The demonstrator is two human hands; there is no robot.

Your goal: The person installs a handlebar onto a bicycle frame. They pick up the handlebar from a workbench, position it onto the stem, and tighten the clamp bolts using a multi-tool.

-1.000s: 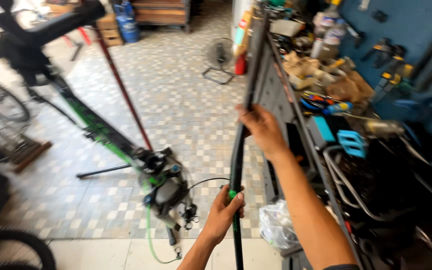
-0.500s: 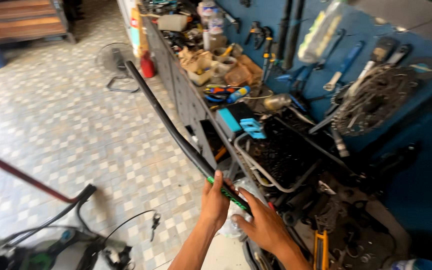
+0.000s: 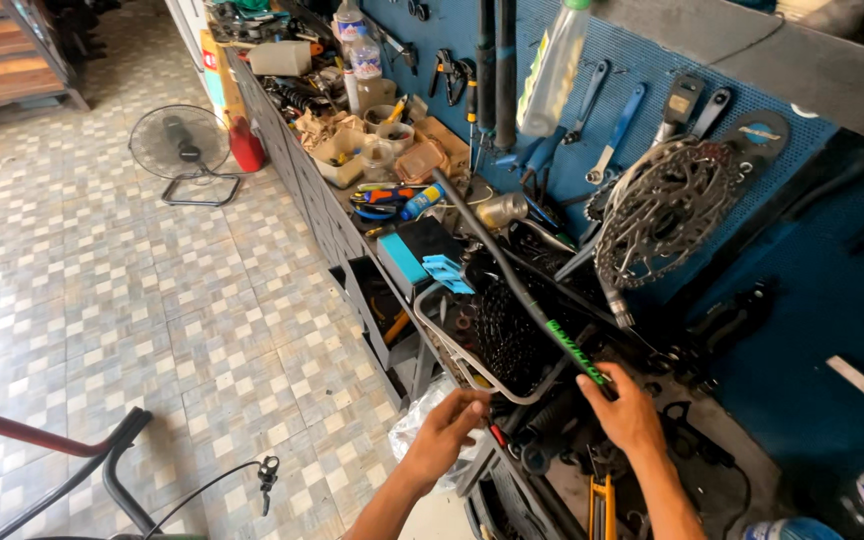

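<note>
Head view shows the person's two bare hands low in the picture, at the near end of a crowded workbench (image 3: 352, 235). Right hand (image 3: 624, 408) is clenched around the near end of a long black handlebar (image 3: 512, 275) with green lettering; the bar slants away across the bench top toward the blue pegboard (image 3: 642, 95). Left hand (image 3: 447, 428) reaches to the bench's near front edge, fingers curled at a bent silver metal frame (image 3: 472, 375); whether it grasps the frame cannot be told. Between the hands and just beyond lies a dark cassette of sprockets (image 3: 504, 325). Farther along the bench sit a blue box (image 3: 422, 250) and small tubs of parts (image 3: 352, 150). A large cog cluster (image 3: 664, 215) and wrenches (image 3: 612, 125) hang on the pegboard. A floor fan (image 3: 180, 145) stands on the tiled floor (image 3: 102, 300), well apart.
</note>
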